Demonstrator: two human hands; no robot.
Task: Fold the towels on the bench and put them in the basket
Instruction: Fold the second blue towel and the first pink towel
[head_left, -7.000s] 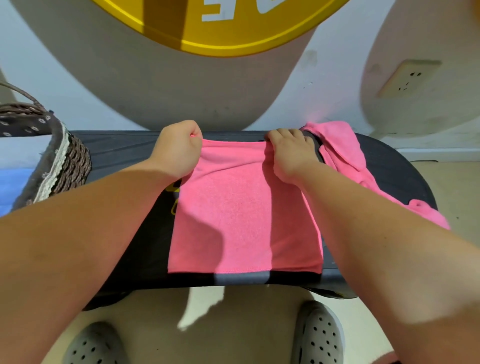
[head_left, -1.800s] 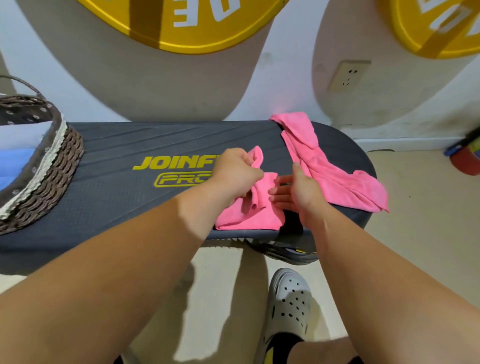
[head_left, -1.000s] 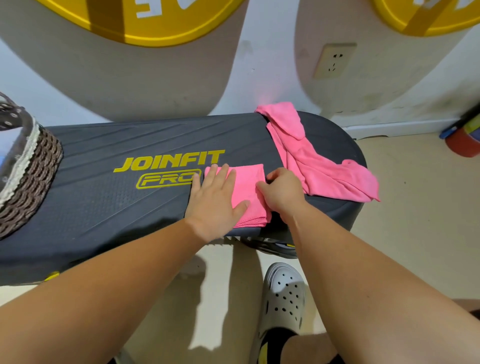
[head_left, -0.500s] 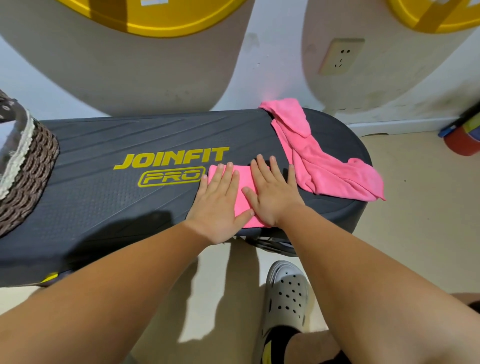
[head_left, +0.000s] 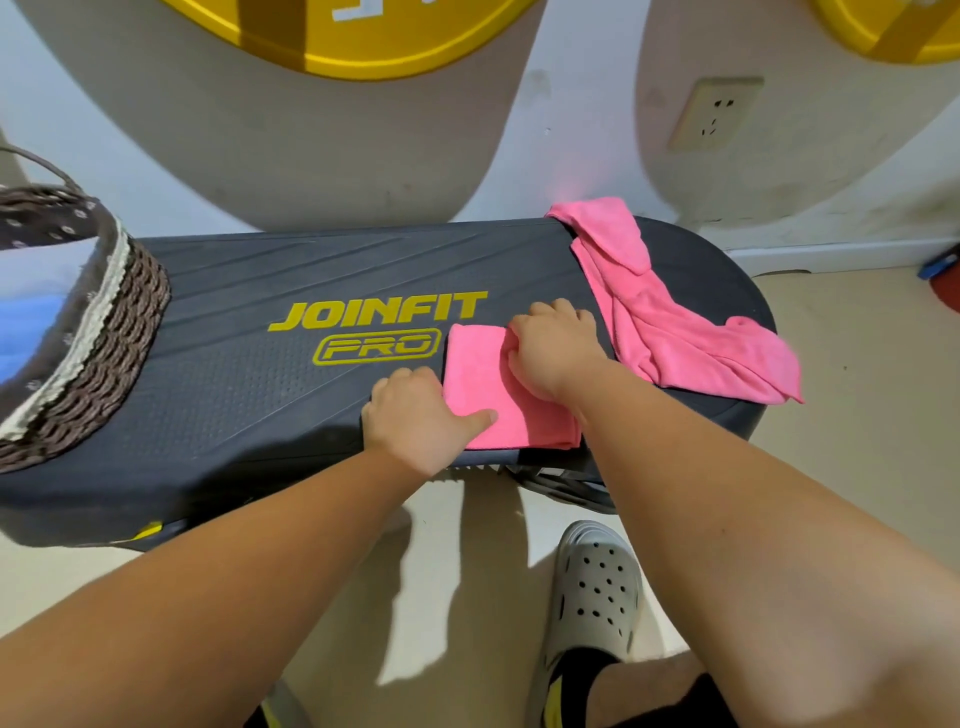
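The folded towel (head_left: 488, 395) lies as a small pink rectangle on the counter (head_left: 249, 395), near its front edge and just right of the yellow "PRO" lettering. Your left hand (head_left: 421, 421) sits at the towel's left edge, thumb pressed on top of the cloth near the front corner, the other fingers curled down at the side; whether they reach under the cloth you cannot tell. Your right hand (head_left: 553, 351) rests on the towel's right and far part, fingers (head_left: 519, 332) bent and closed on the top layer, bunching it slightly.

Just right of that hand, the loose towel (head_left: 670, 322) lies crumpled across the counter's right end, running from the back edge by the wall to the front right, where a corner hangs over the side. The two towels lie close but you cannot tell if they touch.

At the counter's left end stands the basket (head_left: 104, 332), woven brown with a pale trim and dark lining, with blue cloth (head_left: 26, 332) inside.

Below the counter, your grey clog (head_left: 592, 587) stands on the floor (head_left: 857, 395). A socket (head_left: 717, 111) sits on the wall behind.
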